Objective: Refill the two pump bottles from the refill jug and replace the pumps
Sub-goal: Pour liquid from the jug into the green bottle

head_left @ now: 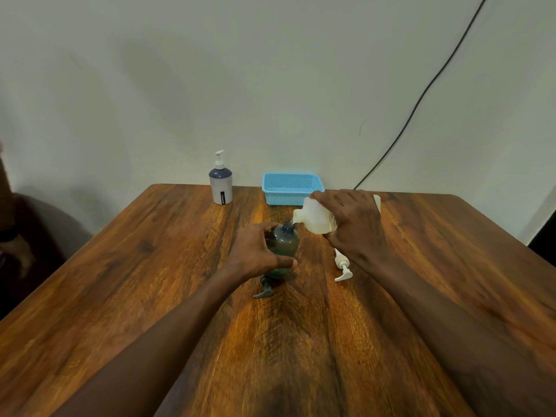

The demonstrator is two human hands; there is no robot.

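Fingers (262, 228) and thumb of the left hand (255, 251) curl round the dark pump bottle (285, 242), which stands open-necked near the middle of the wooden table (135, 266). The right hand (353, 225) clasps the white refill jug (313, 219) from above, tipped so its spout meets the bottle's mouth. Whether liquid is running cannot be told. A clean pour likely calls for a slow, steady tilt, with the spout over the narrow neck, the bottle braced upright, and a stop short of the brim. Both forearms reach forward, the right wrist rolled inward. 2 loose pumps lie on the table: a grey pump (264, 291) at the bottle's base and a white pump (343, 266) beside the right wrist. The second bottle (221, 185), pump fitted, stands at the far edge near a blue basket (290, 188)
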